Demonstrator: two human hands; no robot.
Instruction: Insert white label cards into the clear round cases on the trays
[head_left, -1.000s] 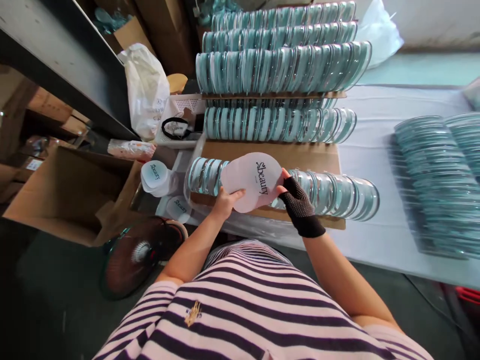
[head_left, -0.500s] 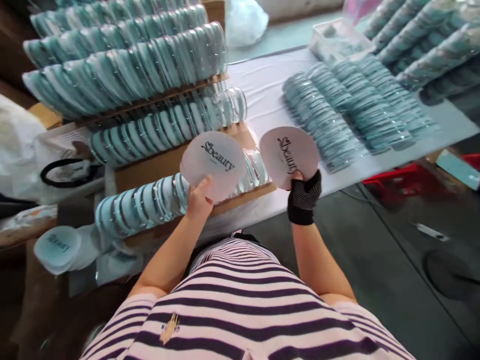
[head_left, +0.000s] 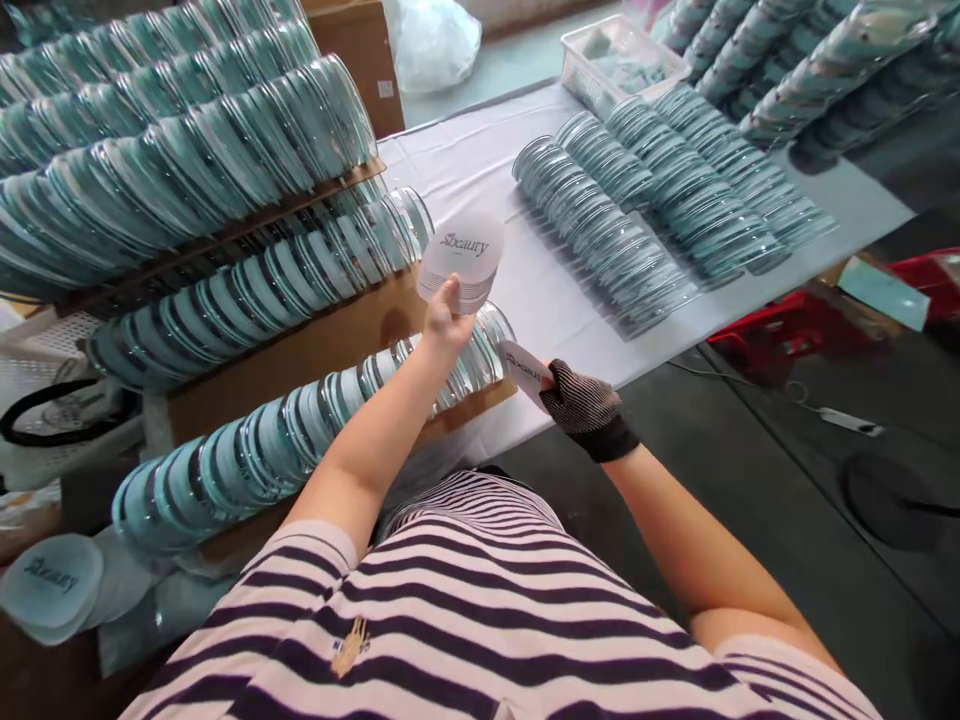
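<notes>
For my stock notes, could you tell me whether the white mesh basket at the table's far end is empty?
Not empty: the white mesh basket holds pale teal items, too blurred to identify.

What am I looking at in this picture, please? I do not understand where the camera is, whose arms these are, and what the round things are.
The camera sits on a person's head and looks down, so the striped shirt and both arms belong to that one person. There is no machine here.

The left hand is bare and holds up a small stack of discs, round and frosted white, printed "beauty". The right hand wears a dark fingerless glove and holds one single disc at its edge, just past the end of the nearest row.

That row is one of several of round teal and clear cases, standing on edge on cardboard. More cases lie in overlapping rows on a table under a white cloth. A white basket stands at the far end.
</notes>
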